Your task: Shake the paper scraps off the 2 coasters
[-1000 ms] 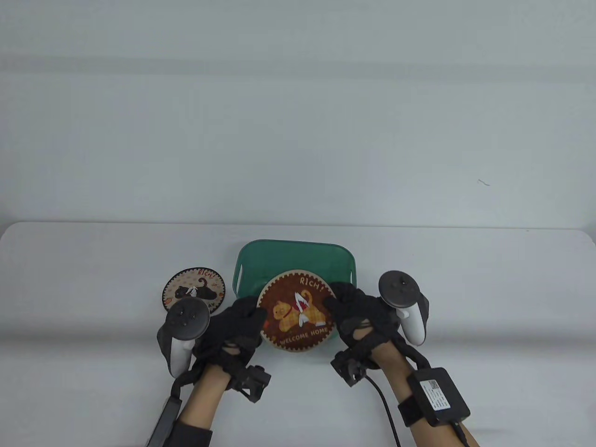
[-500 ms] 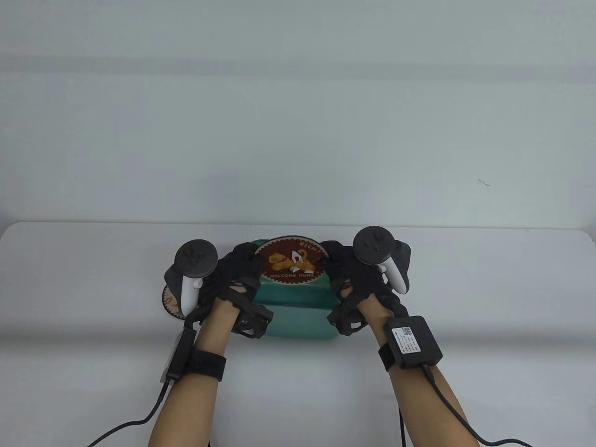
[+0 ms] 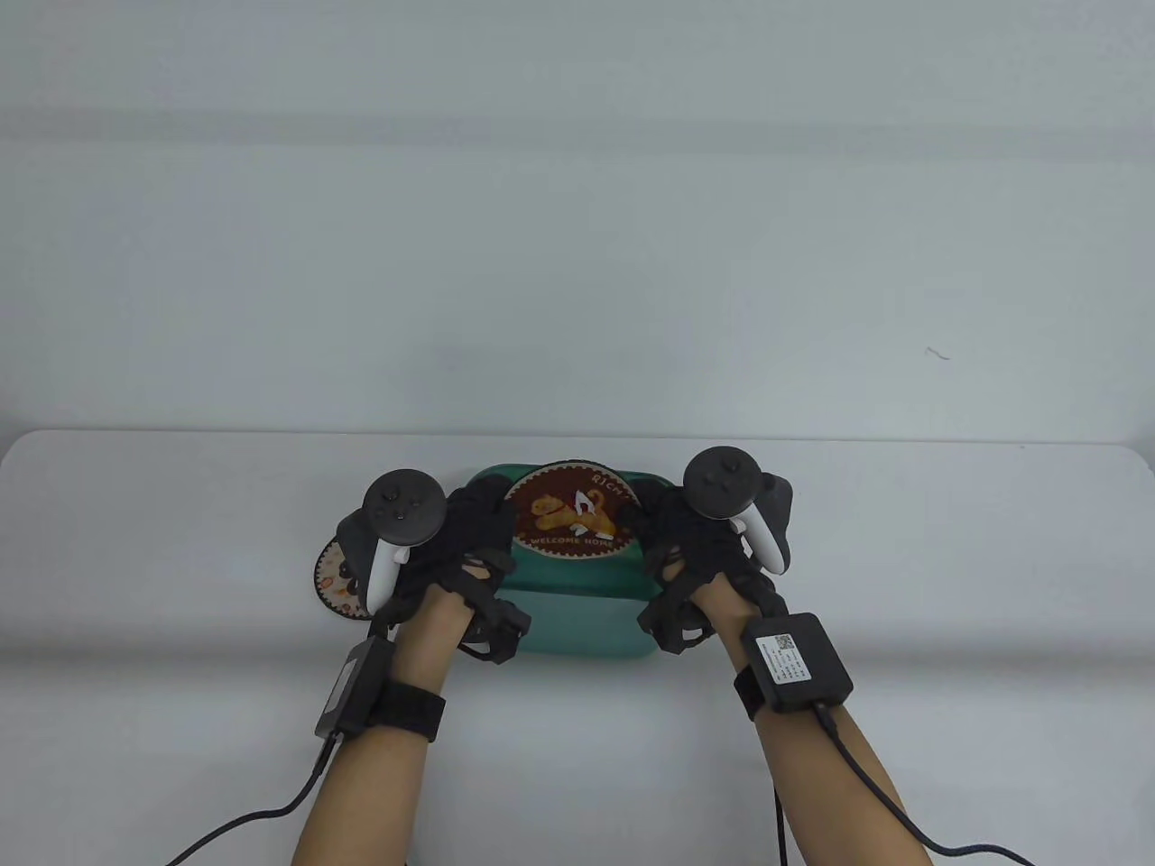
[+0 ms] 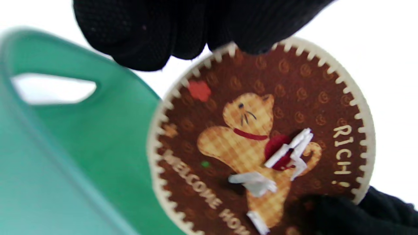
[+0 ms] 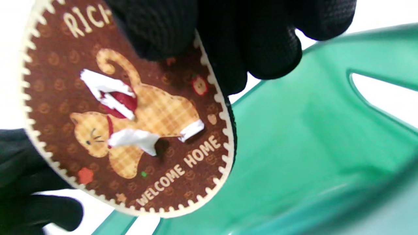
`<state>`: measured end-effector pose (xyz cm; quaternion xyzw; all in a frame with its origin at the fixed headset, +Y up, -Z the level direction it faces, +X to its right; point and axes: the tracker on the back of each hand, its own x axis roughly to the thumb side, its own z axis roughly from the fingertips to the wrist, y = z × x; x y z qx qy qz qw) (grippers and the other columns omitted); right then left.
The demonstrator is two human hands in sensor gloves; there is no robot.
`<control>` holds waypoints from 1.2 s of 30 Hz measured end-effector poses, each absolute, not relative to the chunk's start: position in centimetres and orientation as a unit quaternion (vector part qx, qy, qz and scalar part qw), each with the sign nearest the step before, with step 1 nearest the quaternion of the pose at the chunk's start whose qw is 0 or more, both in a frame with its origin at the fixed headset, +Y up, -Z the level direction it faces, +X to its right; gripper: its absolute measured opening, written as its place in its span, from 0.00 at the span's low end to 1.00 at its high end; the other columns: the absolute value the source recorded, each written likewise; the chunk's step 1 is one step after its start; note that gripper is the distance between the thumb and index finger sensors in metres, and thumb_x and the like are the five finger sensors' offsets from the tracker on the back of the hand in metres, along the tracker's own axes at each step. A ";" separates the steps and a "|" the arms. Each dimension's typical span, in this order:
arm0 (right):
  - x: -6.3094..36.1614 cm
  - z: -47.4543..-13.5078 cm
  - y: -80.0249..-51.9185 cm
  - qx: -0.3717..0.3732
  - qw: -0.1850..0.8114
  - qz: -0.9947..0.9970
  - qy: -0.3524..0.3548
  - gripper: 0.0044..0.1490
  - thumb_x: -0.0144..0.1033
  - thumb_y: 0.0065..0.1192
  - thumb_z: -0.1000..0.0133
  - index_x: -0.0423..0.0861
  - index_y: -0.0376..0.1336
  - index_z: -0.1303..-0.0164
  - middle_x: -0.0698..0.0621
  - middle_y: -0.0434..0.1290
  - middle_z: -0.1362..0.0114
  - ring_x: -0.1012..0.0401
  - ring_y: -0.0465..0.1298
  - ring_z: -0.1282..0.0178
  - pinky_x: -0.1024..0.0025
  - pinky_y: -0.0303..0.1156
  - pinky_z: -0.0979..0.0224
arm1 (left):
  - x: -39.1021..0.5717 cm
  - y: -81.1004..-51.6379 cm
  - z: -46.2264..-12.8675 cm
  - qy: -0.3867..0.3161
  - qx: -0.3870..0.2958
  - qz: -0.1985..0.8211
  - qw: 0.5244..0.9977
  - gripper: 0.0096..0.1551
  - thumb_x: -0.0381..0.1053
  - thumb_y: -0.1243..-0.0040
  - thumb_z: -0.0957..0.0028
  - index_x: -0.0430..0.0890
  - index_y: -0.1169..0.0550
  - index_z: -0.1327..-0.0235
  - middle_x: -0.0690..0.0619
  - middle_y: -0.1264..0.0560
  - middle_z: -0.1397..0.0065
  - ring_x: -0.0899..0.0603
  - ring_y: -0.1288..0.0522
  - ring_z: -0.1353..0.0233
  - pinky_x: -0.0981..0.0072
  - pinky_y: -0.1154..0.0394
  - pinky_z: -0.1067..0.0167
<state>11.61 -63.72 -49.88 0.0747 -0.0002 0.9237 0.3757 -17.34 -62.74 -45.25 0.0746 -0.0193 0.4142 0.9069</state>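
Observation:
A round brown coaster (image 3: 567, 511) with an orange cat and "WELCOME HOME" is held over the green bin (image 3: 577, 622), its far edge tipped down. My left hand (image 3: 480, 528) grips its left rim and my right hand (image 3: 675, 530) grips its right rim. White paper scraps (image 3: 583, 505) still lie on the coaster's face, seen up close as paper scraps (image 4: 287, 153) and paper scraps (image 5: 107, 89). The second coaster (image 3: 332, 577), cream with a black cat, lies on the table left of the bin, mostly hidden by my left tracker.
The green bin (image 4: 81, 147) has cut-out handles and sits near the table's middle, close to the front. A white table (image 3: 902, 559) stretches to both sides. Cables trail from both wrists toward the near edge.
Both hands carried the brown coaster up and away from me, from the bin's near side to above its far part, and tipped it. The scraps still cling to it.

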 end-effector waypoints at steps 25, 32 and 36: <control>10.7 -47.1 -62.0 -0.001 0.275 0.961 -0.037 0.25 0.39 0.62 0.51 0.50 0.63 0.43 0.49 0.80 0.48 0.55 0.80 0.53 0.57 0.72 0.46 | -23.2 -72.2 -35.3 -0.020 0.062 0.406 0.912 0.30 0.52 0.40 0.48 0.43 0.31 0.35 0.39 0.34 0.31 0.30 0.30 0.35 0.49 0.27 0.43; 9.1 -46.3 -60.1 0.000 0.232 0.969 -0.088 0.25 0.42 0.59 0.49 0.52 0.61 0.42 0.53 0.80 0.47 0.59 0.80 0.53 0.61 0.73 0.45 | -23.2 -72.2 -35.2 -0.031 0.061 0.418 0.906 0.30 0.52 0.40 0.48 0.42 0.31 0.35 0.39 0.33 0.31 0.30 0.30 0.36 0.49 0.27 0.43; 8.3 -46.9 -60.2 0.011 0.292 0.955 -0.056 0.25 0.36 0.63 0.51 0.46 0.64 0.44 0.46 0.81 0.50 0.53 0.80 0.57 0.55 0.71 0.48 | -22.9 -72.0 -35.1 -0.038 0.059 0.425 0.902 0.30 0.52 0.40 0.48 0.42 0.31 0.35 0.39 0.33 0.31 0.30 0.30 0.36 0.49 0.27 0.43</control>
